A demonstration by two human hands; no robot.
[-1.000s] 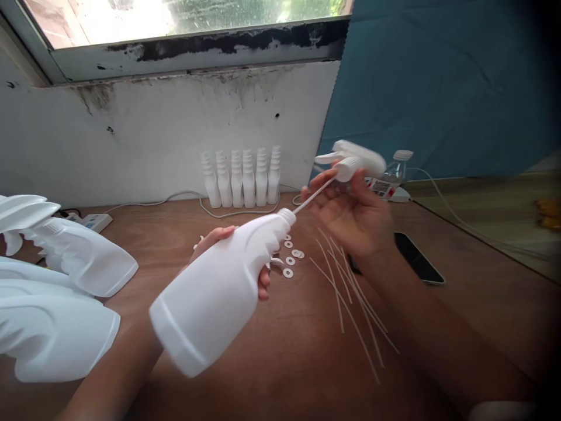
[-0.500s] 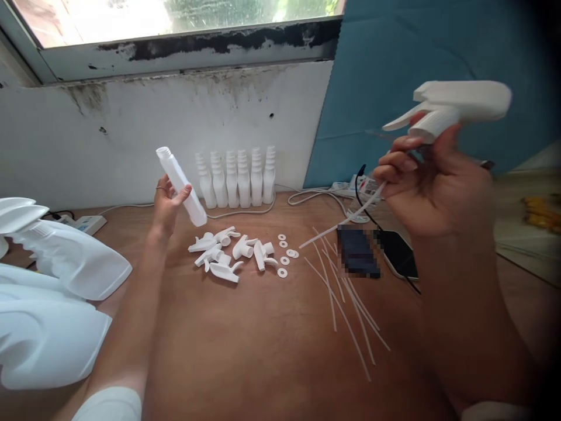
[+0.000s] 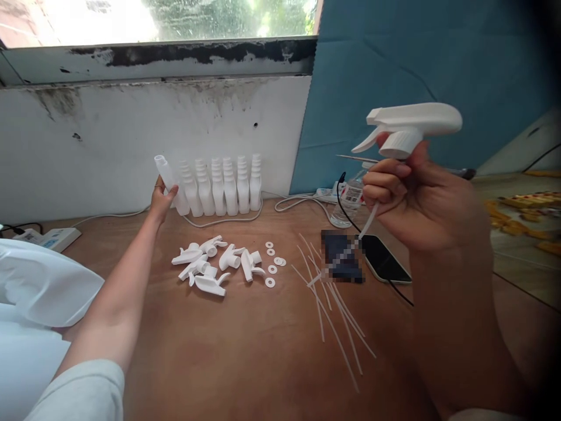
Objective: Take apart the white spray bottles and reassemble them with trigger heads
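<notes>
Two hands are gripping white parts, well apart from each other over the bench (image 3: 228,351). The left hand (image 3: 161,202) is curling around a bottle (image 3: 162,168), its thumb lying on the right side and its other fingers mostly passing out of sight behind. The bottle is leaning, its uncapped neck tipping left, and it is sitting just beside the left end of a row of bottles (image 3: 229,193) near the wall; whether its base is touching the bench is hard to tell.

The right hand (image 3: 407,196) is holding a sprayer (image 3: 425,118) up in the air, thumb and forefinger pinching its ribbed collar (image 3: 400,145) while the other fingers are folding in toward the palm. A tube (image 3: 369,221) is slanting down to the left from beneath those fingers, its lower end overlapping some loose tubes (image 3: 329,305) in view.

Between the hands, other sprayers (image 3: 230,257) are lying in a group on the bench, with small rings (image 3: 270,282) resting just to their right. A phone (image 3: 383,257) is lying near the loose tubes.
</notes>
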